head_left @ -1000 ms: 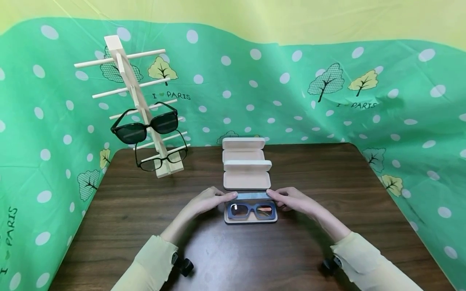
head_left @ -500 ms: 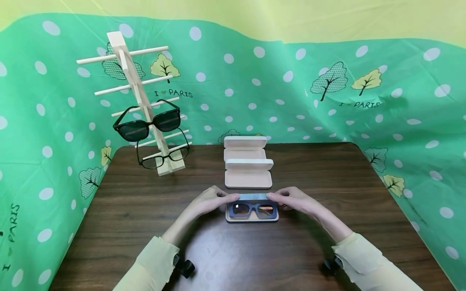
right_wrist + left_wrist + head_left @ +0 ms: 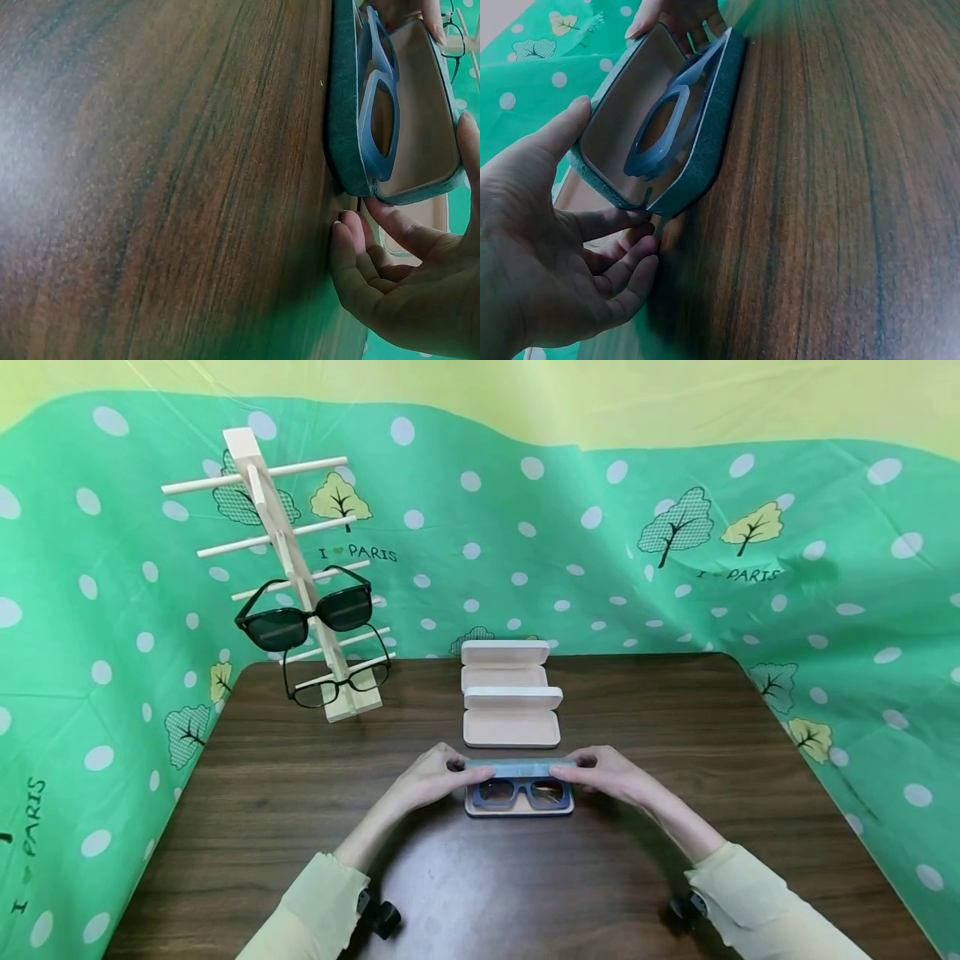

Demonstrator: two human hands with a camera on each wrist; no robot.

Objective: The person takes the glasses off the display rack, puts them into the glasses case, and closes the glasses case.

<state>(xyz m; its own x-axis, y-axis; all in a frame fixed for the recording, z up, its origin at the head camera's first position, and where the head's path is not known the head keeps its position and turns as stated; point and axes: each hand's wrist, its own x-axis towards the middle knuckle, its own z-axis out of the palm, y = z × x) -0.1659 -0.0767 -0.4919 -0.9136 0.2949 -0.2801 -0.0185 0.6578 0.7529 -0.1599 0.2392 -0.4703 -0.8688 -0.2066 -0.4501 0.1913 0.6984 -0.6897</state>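
Note:
A teal glasses case (image 3: pixel 519 810) lies on the dark wooden table (image 3: pixel 675 735), with blue-framed glasses (image 3: pixel 519 791) inside. Its lid (image 3: pixel 519 767) stands partly lowered over them. My left hand (image 3: pixel 457 768) holds the lid's left end and my right hand (image 3: pixel 592 768) holds the right end. In the left wrist view my left hand (image 3: pixel 555 225) has its thumb on the lid's back, fingers curled below, with the glasses (image 3: pixel 664 127) showing in the gap. The right wrist view shows my right hand (image 3: pixel 405 277) at the case (image 3: pixel 341 112) end likewise.
Two open cream cases (image 3: pixel 504 664) (image 3: pixel 512 718) sit in a row right behind the teal one. A wooden rack (image 3: pixel 292 577) at the back left carries black sunglasses (image 3: pixel 303 618) and thin-framed glasses (image 3: pixel 333 685). Green dotted cloth surrounds the table.
The lid has tipped forward and down over the blue glasses, and both hands have moved with it. The case base has stayed in place.

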